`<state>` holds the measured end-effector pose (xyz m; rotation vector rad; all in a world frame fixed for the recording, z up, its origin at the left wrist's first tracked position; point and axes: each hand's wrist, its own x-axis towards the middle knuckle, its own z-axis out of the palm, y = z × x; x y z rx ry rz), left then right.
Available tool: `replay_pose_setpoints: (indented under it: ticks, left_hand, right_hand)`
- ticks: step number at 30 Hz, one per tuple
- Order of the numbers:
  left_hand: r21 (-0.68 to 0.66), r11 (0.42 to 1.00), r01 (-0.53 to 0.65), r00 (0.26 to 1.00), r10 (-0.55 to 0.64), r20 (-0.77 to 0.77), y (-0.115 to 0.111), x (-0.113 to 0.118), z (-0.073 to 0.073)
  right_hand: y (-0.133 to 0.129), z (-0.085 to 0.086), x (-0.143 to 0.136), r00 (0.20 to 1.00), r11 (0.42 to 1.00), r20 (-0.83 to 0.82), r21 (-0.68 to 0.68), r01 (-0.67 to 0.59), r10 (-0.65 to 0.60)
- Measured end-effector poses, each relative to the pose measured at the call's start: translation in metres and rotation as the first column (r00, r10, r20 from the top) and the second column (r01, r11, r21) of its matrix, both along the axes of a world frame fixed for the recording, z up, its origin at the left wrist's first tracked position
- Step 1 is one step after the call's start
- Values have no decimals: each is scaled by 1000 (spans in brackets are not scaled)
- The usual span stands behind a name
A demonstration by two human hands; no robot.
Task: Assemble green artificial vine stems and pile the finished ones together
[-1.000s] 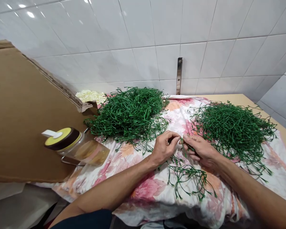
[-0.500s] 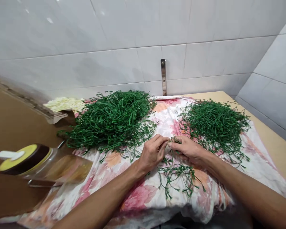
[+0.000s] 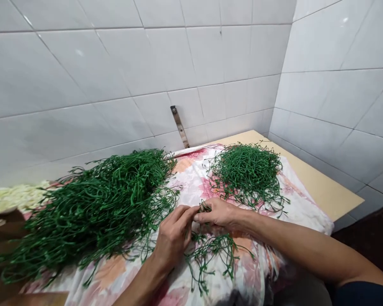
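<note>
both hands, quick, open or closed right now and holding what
Left hand: fingers bent inward, but the grip is hidden; open or closed cannot be told.
Right hand: closed, fingers holding green stems.

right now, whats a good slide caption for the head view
Left hand and right hand meet over a floral cloth, the right holding green stems, near a large green heap.

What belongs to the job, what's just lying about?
Job, likely:
left hand, right hand
held green stems
large green stem pile, left
smaller green stem pile, right
loose green stems, front
pink floral white cloth

Lying about, likely:
cream heap, far left
brown cardboard, left
</note>
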<state>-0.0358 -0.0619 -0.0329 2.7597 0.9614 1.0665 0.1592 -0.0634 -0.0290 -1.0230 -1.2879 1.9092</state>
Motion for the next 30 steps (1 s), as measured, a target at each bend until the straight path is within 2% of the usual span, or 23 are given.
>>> replay_pose_setpoints:
  ticks: [6,10,15,21,26,30]
  left_hand:
    - [-26,999,30,994,-27,109,1,7,11]
    - [-88,996,1,988,12,155,2,10,14]
    - [-144,989,-35,985,59,161,4,11,9]
    - [-185,981,-66,992,84,92,1,11,1]
    - [-297,953,-66,977,122,174,-2,13,-1]
    - [-420,900,-117,937,241,254,0,12,1]
  right_hand:
    - [1,5,-3,976,986,-161,-99,131,-145]
    - [1,6,-7,968,974,-114,-65,217,-223]
    - [3,-3,-12,954,954,-3,16,299,-299]
    - [3,-9,-14,958,958,-1,7,286,-286]
    - [0,-6,-12,957,958,-32,-24,287,-288]
    - [-1,-1,-6,978,982,-86,-4,191,-190]
